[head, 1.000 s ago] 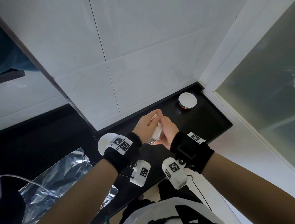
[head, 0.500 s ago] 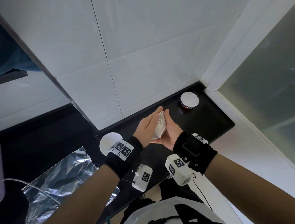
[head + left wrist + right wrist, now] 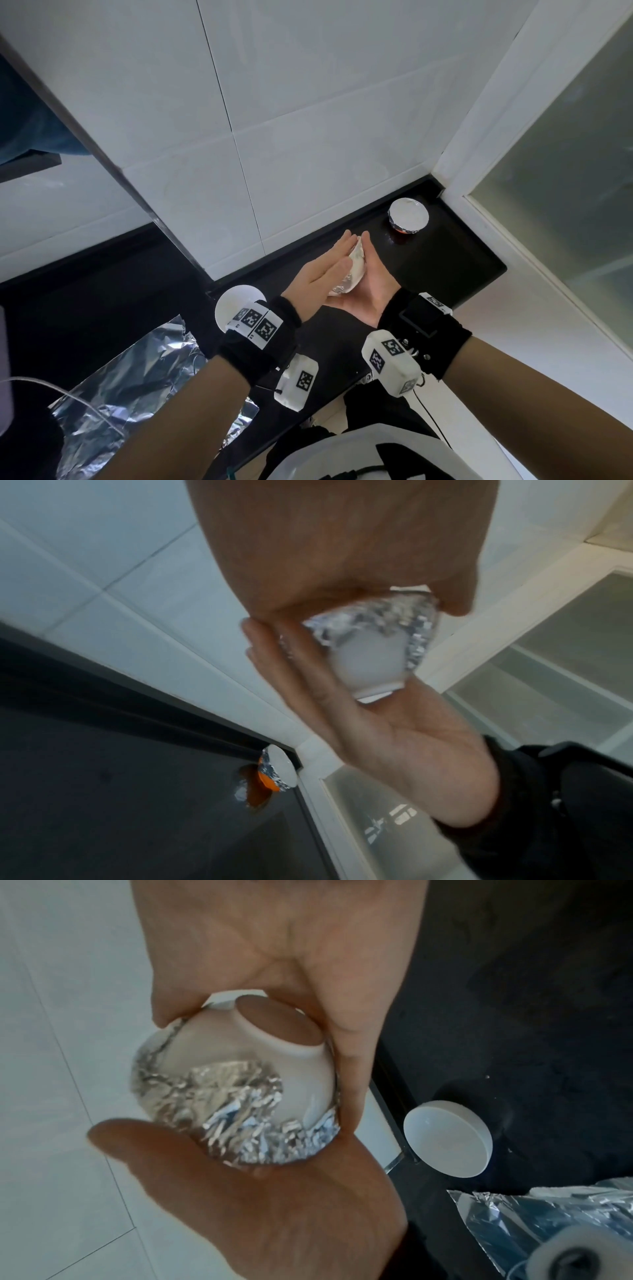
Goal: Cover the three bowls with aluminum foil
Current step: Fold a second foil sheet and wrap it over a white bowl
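I hold a small white bowl (image 3: 354, 270) above the black counter (image 3: 455, 270), squeezed between two flat palms. Crumpled foil (image 3: 240, 1112) covers its mouth and folds down over its rim. My left hand (image 3: 320, 274) presses on the foil-covered top with straight fingers. My right hand (image 3: 375, 287) lies palm-up against the bowl's bare base (image 3: 371, 680). An orange bowl (image 3: 408, 216) capped with foil stands in the far right corner. A bare white bowl (image 3: 236, 301) stands on the counter left of my left wrist.
A loose, wrinkled foil sheet (image 3: 137, 377) lies on the counter at the lower left. White tiled wall (image 3: 308, 137) runs behind the counter, and a frosted glass panel (image 3: 565, 205) closes off the right side. The counter's front edge is near my body.
The bowl has tilted between my palms. My right hand has turned more palm-up under it and my left hand has flattened over the foil top. Both hands shifted slightly right.
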